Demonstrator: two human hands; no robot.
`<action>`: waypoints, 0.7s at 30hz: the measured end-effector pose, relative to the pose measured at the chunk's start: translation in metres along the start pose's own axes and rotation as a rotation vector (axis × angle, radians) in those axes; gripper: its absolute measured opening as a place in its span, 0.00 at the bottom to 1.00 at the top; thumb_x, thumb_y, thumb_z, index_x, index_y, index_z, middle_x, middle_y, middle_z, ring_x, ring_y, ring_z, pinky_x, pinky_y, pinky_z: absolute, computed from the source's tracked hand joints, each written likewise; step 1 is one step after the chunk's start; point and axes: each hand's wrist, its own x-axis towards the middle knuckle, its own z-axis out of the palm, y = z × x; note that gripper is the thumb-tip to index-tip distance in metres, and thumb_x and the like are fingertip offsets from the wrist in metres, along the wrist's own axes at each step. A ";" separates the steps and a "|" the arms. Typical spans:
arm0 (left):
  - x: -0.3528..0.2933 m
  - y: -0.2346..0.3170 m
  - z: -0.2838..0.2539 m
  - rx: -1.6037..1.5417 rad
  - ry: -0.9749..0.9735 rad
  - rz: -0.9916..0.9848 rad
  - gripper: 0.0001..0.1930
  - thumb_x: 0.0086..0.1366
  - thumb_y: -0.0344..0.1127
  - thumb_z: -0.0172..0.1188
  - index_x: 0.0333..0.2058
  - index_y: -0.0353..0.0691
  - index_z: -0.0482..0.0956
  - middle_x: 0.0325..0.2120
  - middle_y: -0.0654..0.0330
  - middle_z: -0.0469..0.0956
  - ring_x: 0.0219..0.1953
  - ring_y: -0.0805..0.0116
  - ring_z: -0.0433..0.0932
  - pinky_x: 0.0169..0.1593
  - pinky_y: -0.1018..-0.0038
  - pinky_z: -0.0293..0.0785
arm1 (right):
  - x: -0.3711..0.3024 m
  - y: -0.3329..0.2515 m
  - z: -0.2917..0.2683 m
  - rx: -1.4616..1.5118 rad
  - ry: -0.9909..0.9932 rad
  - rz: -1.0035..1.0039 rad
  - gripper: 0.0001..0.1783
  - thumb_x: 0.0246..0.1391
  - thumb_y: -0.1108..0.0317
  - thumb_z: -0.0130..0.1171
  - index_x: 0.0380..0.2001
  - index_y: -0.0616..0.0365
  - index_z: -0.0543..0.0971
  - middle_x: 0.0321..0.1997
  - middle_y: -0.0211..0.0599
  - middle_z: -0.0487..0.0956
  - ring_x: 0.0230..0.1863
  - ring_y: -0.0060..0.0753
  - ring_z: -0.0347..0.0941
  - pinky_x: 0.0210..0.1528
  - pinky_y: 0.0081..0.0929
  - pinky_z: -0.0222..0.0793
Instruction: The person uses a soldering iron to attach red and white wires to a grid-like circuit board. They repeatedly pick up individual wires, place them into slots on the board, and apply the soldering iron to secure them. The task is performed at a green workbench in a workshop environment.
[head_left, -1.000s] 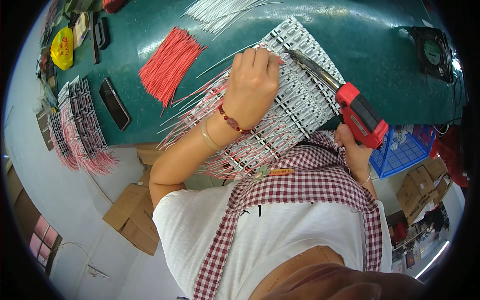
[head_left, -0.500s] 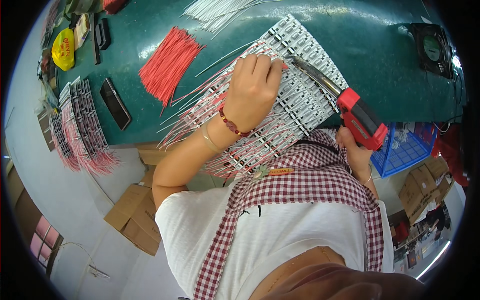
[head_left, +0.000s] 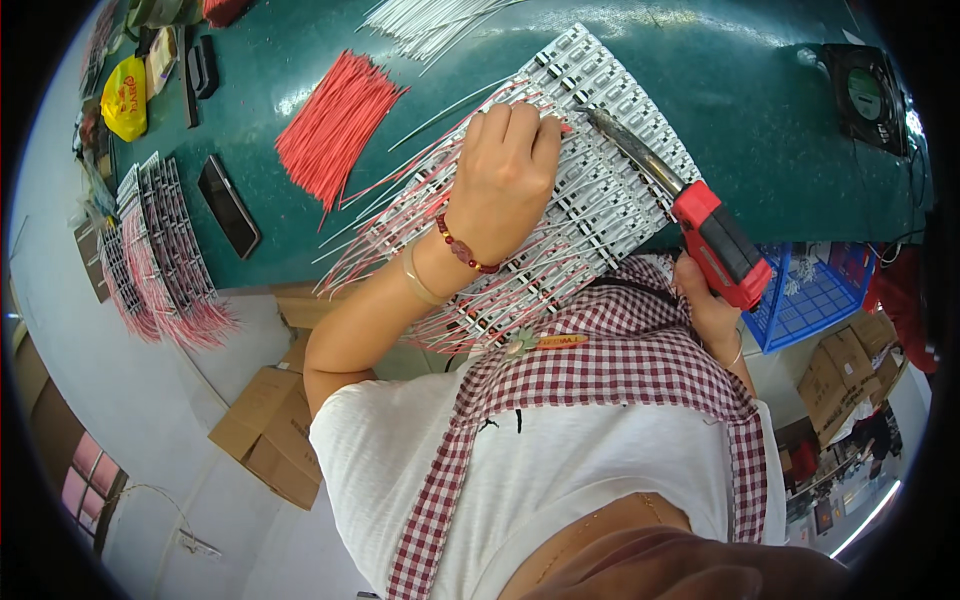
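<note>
My left hand is closed in a pinch above the middle of a panel of small white parts set in rows. A bit of red shows at its fingertips and looks like the end of a red wire; the rest is hidden under the fingers. White and red wires stick out from the panel's rows toward the left. My right hand grips a red and black soldering gun from below. Its metal tip points up and left, over the panel, a little to the right of my left fingertips.
On the green table lie a bundle of red wires, a bundle of white wires, a phone and a black fan. Wired panels hang over the left edge. A blue crate stands below, right.
The soldering gun's tip has shifted slightly away from my left fingertips, and its body has dipped a little. My left hand has barely moved.
</note>
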 end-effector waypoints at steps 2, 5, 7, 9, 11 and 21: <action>0.001 0.000 0.000 0.008 0.001 -0.005 0.12 0.51 0.24 0.59 0.36 0.36 0.80 0.25 0.61 0.66 0.29 0.64 0.68 0.35 0.69 0.65 | -0.003 0.002 -0.002 0.016 -0.002 0.024 0.16 0.51 0.72 0.65 0.45 0.61 0.79 0.40 0.37 0.79 0.39 0.30 0.75 0.42 0.28 0.71; 0.003 0.000 -0.003 0.022 0.012 0.006 0.12 0.51 0.24 0.59 0.36 0.36 0.80 0.25 0.60 0.66 0.29 0.64 0.68 0.34 0.69 0.65 | -0.007 0.007 -0.004 0.042 0.013 0.048 0.16 0.51 0.72 0.65 0.45 0.61 0.79 0.40 0.37 0.79 0.39 0.30 0.75 0.42 0.27 0.71; 0.003 0.003 -0.006 0.011 0.028 0.023 0.12 0.51 0.24 0.58 0.37 0.35 0.79 0.25 0.60 0.66 0.29 0.64 0.68 0.35 0.69 0.65 | -0.010 0.010 -0.003 0.073 0.053 0.050 0.17 0.50 0.73 0.66 0.45 0.62 0.79 0.40 0.37 0.79 0.39 0.29 0.75 0.42 0.27 0.71; 0.001 0.008 -0.009 -0.022 0.051 0.043 0.13 0.50 0.24 0.58 0.37 0.35 0.79 0.26 0.60 0.66 0.30 0.63 0.68 0.35 0.69 0.65 | -0.013 0.015 -0.004 0.117 0.071 0.071 0.17 0.50 0.73 0.66 0.45 0.62 0.78 0.40 0.36 0.79 0.39 0.29 0.74 0.42 0.27 0.71; -0.001 0.009 -0.005 -0.056 0.034 0.036 0.13 0.50 0.24 0.57 0.37 0.35 0.79 0.26 0.59 0.66 0.30 0.63 0.68 0.36 0.68 0.66 | -0.015 0.017 -0.006 0.143 0.060 0.099 0.17 0.50 0.73 0.66 0.45 0.62 0.78 0.40 0.36 0.79 0.39 0.28 0.74 0.42 0.26 0.71; 0.000 0.010 0.003 -0.090 0.021 -0.005 0.14 0.49 0.23 0.58 0.37 0.34 0.79 0.26 0.58 0.67 0.30 0.62 0.69 0.36 0.68 0.66 | -0.014 0.012 -0.005 0.091 0.000 0.106 0.16 0.50 0.71 0.67 0.43 0.61 0.79 0.38 0.34 0.79 0.37 0.26 0.74 0.39 0.26 0.70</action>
